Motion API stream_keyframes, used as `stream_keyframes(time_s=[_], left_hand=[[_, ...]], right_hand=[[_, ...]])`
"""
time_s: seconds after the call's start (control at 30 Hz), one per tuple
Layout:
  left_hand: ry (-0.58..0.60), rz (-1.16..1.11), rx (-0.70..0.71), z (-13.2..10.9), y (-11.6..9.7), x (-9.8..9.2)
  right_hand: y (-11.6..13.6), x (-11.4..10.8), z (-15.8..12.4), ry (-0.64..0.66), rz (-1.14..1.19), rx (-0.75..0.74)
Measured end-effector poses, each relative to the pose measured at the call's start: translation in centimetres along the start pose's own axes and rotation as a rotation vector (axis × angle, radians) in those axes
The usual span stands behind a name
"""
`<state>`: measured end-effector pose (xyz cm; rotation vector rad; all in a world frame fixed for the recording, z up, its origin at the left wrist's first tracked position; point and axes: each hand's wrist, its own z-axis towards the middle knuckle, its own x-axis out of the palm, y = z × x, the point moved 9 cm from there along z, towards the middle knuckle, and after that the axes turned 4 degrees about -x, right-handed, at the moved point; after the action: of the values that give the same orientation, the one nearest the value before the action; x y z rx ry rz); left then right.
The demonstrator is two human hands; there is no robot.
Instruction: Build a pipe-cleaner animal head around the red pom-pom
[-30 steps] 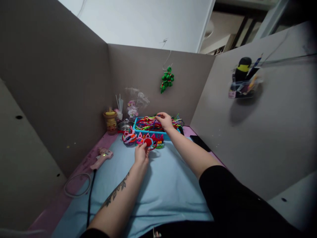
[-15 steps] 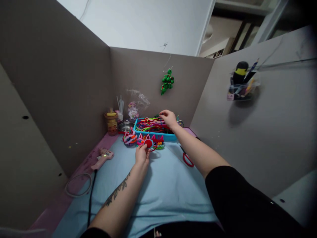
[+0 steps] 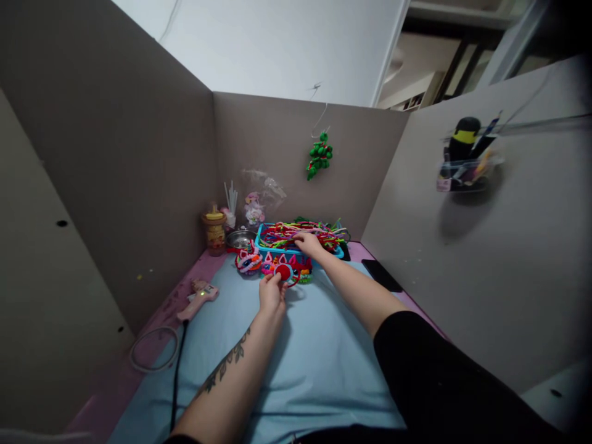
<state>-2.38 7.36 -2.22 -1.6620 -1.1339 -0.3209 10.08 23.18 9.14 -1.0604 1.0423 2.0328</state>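
Observation:
My left hand point(image 3: 272, 291) pinches a small red round piece point(image 3: 283, 271) just above the light blue cloth point(image 3: 305, 357). My right hand point(image 3: 309, 243) reaches into the blue tray point(image 3: 264, 237) heaped with coloured pipe cleaners point(image 3: 303, 232); its fingers curl down among them, and I cannot make out what they hold. Several finished pipe-cleaner figures point(image 3: 250, 261) with pink ears stand in a row right in front of the tray, just beyond my left hand.
A pink glue gun point(image 3: 198, 300) with a black cord point(image 3: 176, 376) lies at the left. A yellow-lidded jar point(image 3: 214, 230), a metal bowl point(image 3: 240, 239) and a clear bag point(image 3: 259, 196) stand at the back. A black phone point(image 3: 382, 275) lies right. Grey partitions enclose the desk; a green ornament point(image 3: 319, 155) hangs.
My right hand dropped from above the pipe cleaners down to the tray's front part. The left hand stays with the red piece. The view shifted slightly, and my right forearm now covers the red scissors.

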Motion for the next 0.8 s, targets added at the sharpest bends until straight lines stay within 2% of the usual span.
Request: stream_keyframes(time_s=[0.17, 0.33, 0.53, 0.7, 0.8], left_hand=[[-0.047, -0.001, 0.033, 0.1, 0.1, -0.2], [-0.123, -0.014, 0.126, 0.2, -1.4, -1.1], [-0.163, -0.009, 0.156, 0.2, -1.8, -1.9], [-0.2, 0.014, 0.115, 0.6, -1.3, -2.8], [-0.209, 0.019, 0.101, 0.9, -1.3, -3.0]], right_hand=[[3.5, 2.5, 0.8, 0.141, -0.002, -0.11], [5.5, 5.6, 2.1, 0.271, -0.013, -0.142], [7.0, 6.9, 4.8, 0.25, -0.01, -0.124], [9.5, 9.2, 7.3, 0.256, -0.011, -0.124], [10.0, 10.5, 8.1, 0.271, -0.028, -0.096]])
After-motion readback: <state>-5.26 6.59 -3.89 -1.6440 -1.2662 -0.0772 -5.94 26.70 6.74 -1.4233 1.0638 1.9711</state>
